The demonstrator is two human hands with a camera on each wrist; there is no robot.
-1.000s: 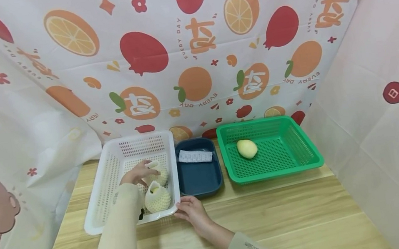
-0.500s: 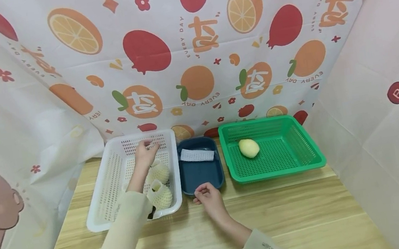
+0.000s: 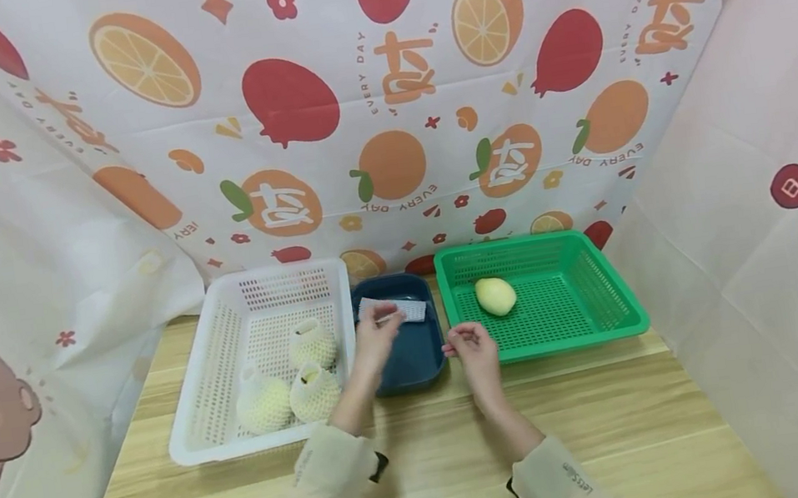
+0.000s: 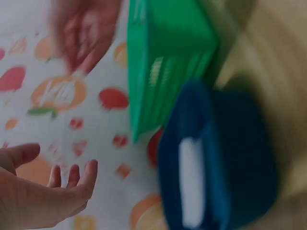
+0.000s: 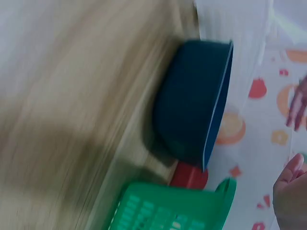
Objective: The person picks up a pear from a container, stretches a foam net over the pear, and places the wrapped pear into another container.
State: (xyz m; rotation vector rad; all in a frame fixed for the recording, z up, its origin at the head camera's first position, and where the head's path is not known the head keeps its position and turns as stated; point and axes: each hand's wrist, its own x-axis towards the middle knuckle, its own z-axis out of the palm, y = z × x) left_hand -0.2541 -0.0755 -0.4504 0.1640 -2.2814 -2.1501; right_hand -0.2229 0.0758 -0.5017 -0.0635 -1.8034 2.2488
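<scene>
My left hand hovers above the dark blue tray, its fingers loosely bent around nothing. A flattened white foam net sleeve lies in that tray, partly hidden behind the hand. By the near left corner of the green basket is my right hand, its fingers loosely bent and nothing visible in them. One bare pale yellow pear lies inside the green basket. In the left wrist view, the left hand shows spread, relaxed fingers.
A white basket stands at the left, holding three pale fruits in foam nets: a rear one, a left one and a front one. Fruit-printed cloth hangs behind the wooden table.
My left hand has come out of the white basket, rightward over the blue tray. My right hand has left the white basket's corner and moved right to the green basket. The fruits stay put.
</scene>
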